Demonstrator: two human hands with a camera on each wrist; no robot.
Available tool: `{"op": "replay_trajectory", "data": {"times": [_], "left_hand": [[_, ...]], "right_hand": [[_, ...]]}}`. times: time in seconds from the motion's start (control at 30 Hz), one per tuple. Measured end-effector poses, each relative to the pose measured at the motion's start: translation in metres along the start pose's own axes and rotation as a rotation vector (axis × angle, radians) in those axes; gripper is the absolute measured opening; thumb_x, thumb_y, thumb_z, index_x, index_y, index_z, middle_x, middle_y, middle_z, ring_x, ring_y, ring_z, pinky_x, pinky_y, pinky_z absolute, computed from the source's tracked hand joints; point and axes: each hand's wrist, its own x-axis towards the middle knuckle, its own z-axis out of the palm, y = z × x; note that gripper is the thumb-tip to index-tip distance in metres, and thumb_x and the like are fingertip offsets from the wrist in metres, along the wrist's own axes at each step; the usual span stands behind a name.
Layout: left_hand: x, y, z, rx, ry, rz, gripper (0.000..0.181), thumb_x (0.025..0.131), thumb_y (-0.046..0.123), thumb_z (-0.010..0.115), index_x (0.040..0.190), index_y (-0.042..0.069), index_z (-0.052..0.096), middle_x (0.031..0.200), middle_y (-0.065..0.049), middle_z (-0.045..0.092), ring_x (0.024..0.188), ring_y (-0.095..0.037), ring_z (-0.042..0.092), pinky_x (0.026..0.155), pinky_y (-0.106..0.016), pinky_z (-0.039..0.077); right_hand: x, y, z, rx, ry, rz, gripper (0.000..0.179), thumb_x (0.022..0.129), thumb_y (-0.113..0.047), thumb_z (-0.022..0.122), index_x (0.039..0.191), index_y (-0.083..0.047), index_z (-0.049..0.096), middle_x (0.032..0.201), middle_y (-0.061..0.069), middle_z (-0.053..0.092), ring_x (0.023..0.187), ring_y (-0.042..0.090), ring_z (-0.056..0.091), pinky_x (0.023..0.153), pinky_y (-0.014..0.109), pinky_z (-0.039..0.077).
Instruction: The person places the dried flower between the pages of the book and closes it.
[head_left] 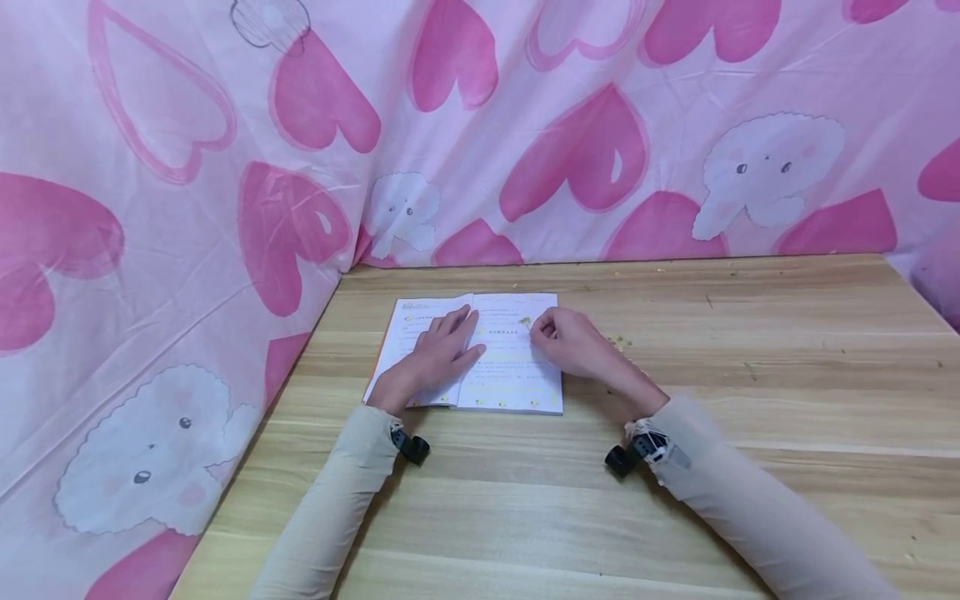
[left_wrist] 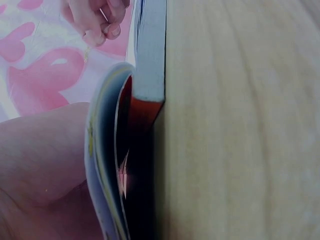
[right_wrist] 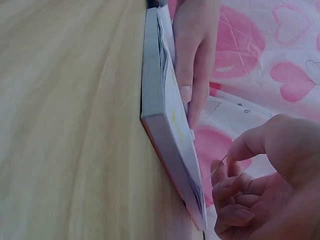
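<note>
An open book point(head_left: 510, 383) with printed white pages lies on the wooden table. My left hand point(head_left: 442, 350) rests on it near the fold, fingers fairly straight and spread over the pages. In the left wrist view, the left-hand pages point(left_wrist: 95, 150) bulge in a curve beside the thick page block point(left_wrist: 150, 55). Over the right page, my right hand point(head_left: 566, 340) pinches a small yellow-green sprig point(head_left: 525, 322) by its thin stem between thumb and forefinger. The right wrist view shows only a sliver of that stem point(right_wrist: 223, 159); the other fingers curl loosely.
Small yellowish crumbs point(head_left: 619, 342) lie on the table just beyond the right hand, with more specks along the back edge. A pink heart-patterned cloth point(head_left: 570, 150) hangs behind and to the left of the table point(head_left: 750, 375). Each wrist carries a small black camera point(head_left: 414, 450).
</note>
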Motion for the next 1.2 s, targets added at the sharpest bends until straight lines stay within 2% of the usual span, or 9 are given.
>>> {"op": "replay_trajectory", "data": {"times": [0.2, 0.3, 0.47, 0.67, 0.8, 1.0, 1.2], "left_hand": [[0.002, -0.002, 0.000, 0.010, 0.001, 0.000, 0.074, 0.115, 0.049, 0.043, 0.175, 0.016, 0.015, 0.184, -0.007, 0.008, 0.167, -0.032, 0.013, 0.133, -0.064, 0.017], [0.003, -0.002, 0.001, 0.015, 0.001, -0.002, 0.074, 0.115, 0.049, 0.043, 0.176, 0.017, 0.015, 0.184, -0.008, 0.008, 0.167, -0.032, 0.014, 0.132, -0.064, 0.019], [0.003, -0.002, 0.002, 0.033, -0.002, -0.001, 0.074, 0.115, 0.050, 0.042, 0.176, 0.017, 0.014, 0.184, -0.007, 0.007, 0.168, -0.032, 0.014, 0.132, -0.063, 0.020], [0.001, -0.001, 0.001, 0.037, -0.003, 0.003, 0.074, 0.115, 0.050, 0.042, 0.176, 0.018, 0.013, 0.184, -0.007, 0.007, 0.167, -0.032, 0.014, 0.132, -0.063, 0.021], [0.001, -0.001, 0.000, 0.024, -0.003, 0.006, 0.073, 0.116, 0.050, 0.041, 0.176, 0.018, 0.013, 0.184, -0.007, 0.008, 0.167, -0.031, 0.014, 0.132, -0.063, 0.020], [0.001, -0.002, 0.000, 0.019, -0.006, 0.000, 0.074, 0.116, 0.049, 0.042, 0.176, 0.017, 0.013, 0.185, -0.007, 0.006, 0.167, -0.031, 0.013, 0.133, -0.062, 0.018], [0.001, -0.001, -0.001, 0.011, -0.007, 0.017, 0.073, 0.116, 0.046, 0.042, 0.175, 0.015, 0.014, 0.184, -0.009, 0.007, 0.166, -0.033, 0.015, 0.132, -0.064, 0.020]], "right_hand": [[0.012, -0.004, 0.004, 0.037, -0.008, 0.052, 0.024, 0.101, -0.022, 0.064, 0.109, -0.004, 0.077, 0.100, 0.010, 0.074, 0.086, 0.020, 0.063, 0.073, 0.029, 0.051], [0.018, -0.004, 0.008, 0.070, -0.003, 0.061, 0.023, 0.100, -0.021, 0.066, 0.107, -0.003, 0.079, 0.096, 0.010, 0.075, 0.082, 0.018, 0.063, 0.070, 0.027, 0.050], [0.023, -0.002, 0.015, 0.097, 0.020, 0.094, 0.020, 0.100, -0.018, 0.068, 0.105, -0.003, 0.080, 0.097, 0.010, 0.077, 0.086, 0.018, 0.065, 0.072, 0.025, 0.052], [0.022, -0.003, 0.011, 0.060, -0.007, 0.115, 0.025, 0.105, -0.023, 0.069, 0.116, -0.004, 0.081, 0.109, 0.012, 0.079, 0.098, 0.022, 0.069, 0.084, 0.032, 0.057], [0.019, -0.004, 0.002, -0.040, -0.056, 0.065, 0.023, 0.104, -0.019, 0.069, 0.117, -0.005, 0.080, 0.107, 0.011, 0.078, 0.096, 0.022, 0.068, 0.084, 0.034, 0.058], [0.016, -0.005, 0.002, -0.105, -0.124, -0.043, 0.010, 0.097, -0.015, 0.078, 0.104, -0.009, 0.080, 0.089, 0.005, 0.074, 0.081, 0.017, 0.065, 0.076, 0.030, 0.053], [0.015, -0.005, 0.017, -0.128, -0.096, -0.089, 0.011, 0.096, -0.026, 0.082, 0.095, -0.015, 0.080, 0.081, -0.003, 0.073, 0.075, 0.012, 0.063, 0.072, 0.029, 0.050]]}}
